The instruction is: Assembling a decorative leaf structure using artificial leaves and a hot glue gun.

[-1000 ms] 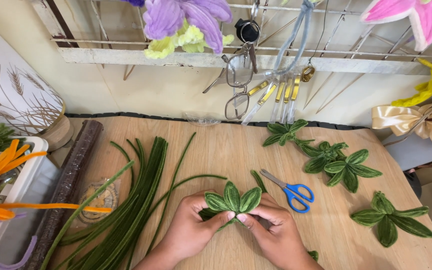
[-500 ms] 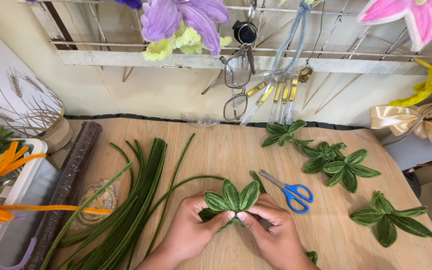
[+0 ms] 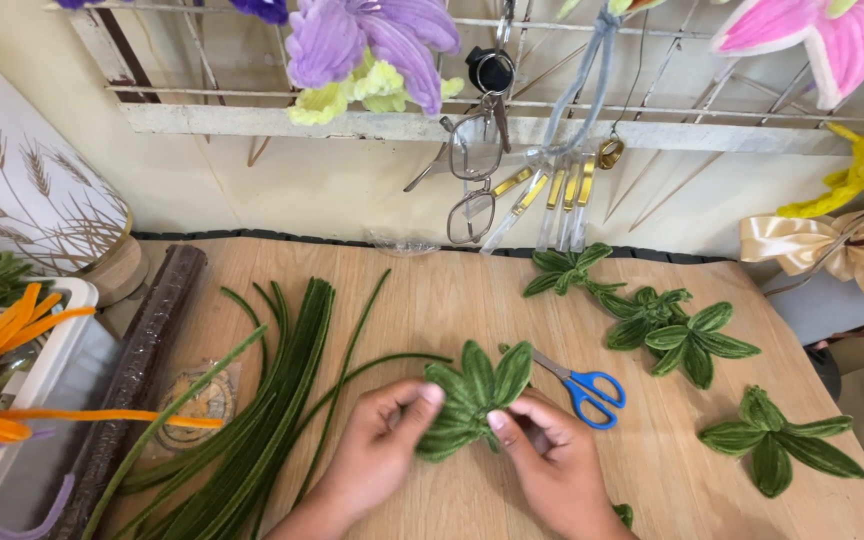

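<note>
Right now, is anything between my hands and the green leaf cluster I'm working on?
No. The left hand and right hand both already pinch the leaf cluster directly. The blue scissors lie just beside it.

green leaf cluster (image 3: 472,398) raised slightly, leaves spread wider between hands

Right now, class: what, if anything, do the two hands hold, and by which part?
Both hold one green pipe-cleaner leaf cluster: the left hand pinches its left leaves, the right hand its lower right edge.
</note>
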